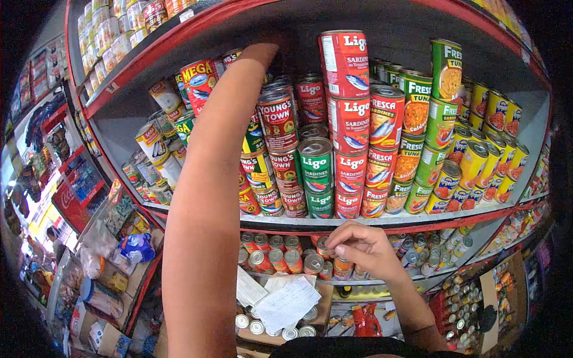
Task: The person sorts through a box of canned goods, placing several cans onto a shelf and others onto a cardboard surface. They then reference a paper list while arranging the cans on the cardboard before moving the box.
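My left forearm (206,209) stretches up and into the top of the can shelf. Its hand goes into the dark gap behind the front stacks, so fingers and anything in them are hidden. Beside that arm stand Young's Town sardine cans (278,122) and a Mega sardine can (199,79). My right hand (363,247) hovers before the shelf's front edge, fingers loosely curled with a gap to the thumb, and nothing shows in it. Above it rise a tall stack of red Ligo sardine cans (349,128), a shorter stack of green Ligo cans (316,170) and Fresca sardine cans (382,122).
Fresca tuna cans (441,116) and yellow Argentina cans (474,167) fill the shelf's right side. A red-trimmed shelf edge (286,225) runs across below. Smaller cans (276,258) line the lower shelf, with handwritten papers (289,304) over more cans. Plastic jars (101,297) stand left.
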Demonstrator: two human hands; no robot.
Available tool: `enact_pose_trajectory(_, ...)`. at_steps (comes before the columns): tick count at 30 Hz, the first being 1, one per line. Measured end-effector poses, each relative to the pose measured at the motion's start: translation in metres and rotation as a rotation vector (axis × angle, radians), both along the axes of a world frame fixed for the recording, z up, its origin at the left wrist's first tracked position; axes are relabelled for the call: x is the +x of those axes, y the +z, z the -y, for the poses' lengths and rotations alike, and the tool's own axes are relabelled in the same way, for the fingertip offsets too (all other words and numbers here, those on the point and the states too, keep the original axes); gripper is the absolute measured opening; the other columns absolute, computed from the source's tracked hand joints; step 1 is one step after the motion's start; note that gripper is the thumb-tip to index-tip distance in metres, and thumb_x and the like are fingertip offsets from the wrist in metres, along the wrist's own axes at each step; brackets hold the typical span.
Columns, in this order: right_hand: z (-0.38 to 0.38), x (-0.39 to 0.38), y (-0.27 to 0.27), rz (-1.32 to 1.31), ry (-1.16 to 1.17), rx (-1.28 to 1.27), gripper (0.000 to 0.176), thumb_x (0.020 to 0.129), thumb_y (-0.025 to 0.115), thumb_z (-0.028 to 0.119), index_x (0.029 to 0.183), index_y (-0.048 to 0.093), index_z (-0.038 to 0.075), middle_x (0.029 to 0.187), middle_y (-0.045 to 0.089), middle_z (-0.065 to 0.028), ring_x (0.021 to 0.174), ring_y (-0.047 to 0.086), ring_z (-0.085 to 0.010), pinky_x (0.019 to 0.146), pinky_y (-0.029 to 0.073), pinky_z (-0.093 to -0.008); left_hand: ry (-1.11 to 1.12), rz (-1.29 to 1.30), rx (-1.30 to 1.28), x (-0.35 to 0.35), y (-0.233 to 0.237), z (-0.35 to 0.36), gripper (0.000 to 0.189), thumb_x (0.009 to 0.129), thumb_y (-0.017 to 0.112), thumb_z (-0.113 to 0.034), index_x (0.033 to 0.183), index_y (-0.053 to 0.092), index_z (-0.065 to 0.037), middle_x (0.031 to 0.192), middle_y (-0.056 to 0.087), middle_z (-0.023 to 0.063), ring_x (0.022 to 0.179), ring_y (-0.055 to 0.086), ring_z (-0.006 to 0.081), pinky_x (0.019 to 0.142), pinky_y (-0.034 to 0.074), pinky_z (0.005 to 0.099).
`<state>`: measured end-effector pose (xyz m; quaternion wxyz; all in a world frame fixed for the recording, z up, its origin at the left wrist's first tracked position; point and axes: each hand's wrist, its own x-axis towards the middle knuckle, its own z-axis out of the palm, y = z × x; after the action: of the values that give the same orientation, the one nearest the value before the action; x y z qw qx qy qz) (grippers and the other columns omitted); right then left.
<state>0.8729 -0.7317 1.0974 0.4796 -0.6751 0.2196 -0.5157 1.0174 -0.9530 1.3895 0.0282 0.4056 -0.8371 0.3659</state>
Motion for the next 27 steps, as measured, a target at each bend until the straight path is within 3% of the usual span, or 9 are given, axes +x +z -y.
enact_pose_trajectory(27, -0.013, -0.003, -0.01, -0.001, -0.001, 0.152, 0.011, 0.086, 0.058, 0.008, 0.094, 0.061, 0.001, 0.088, 0.058, -0.0013, 0.084, 0.053, -0.0061, 0.073, 0.044, -0.0222, -0.126, 0.026, -0.008, -0.003, 0.01, 0.016, 0.036, 0.084, 0.049, -0.018, 0.116, 0.054, -0.002, 0.107, 0.059, 0.0215, 0.095, 0.058, 0.0371, 0.083, 0.046, 0.043)
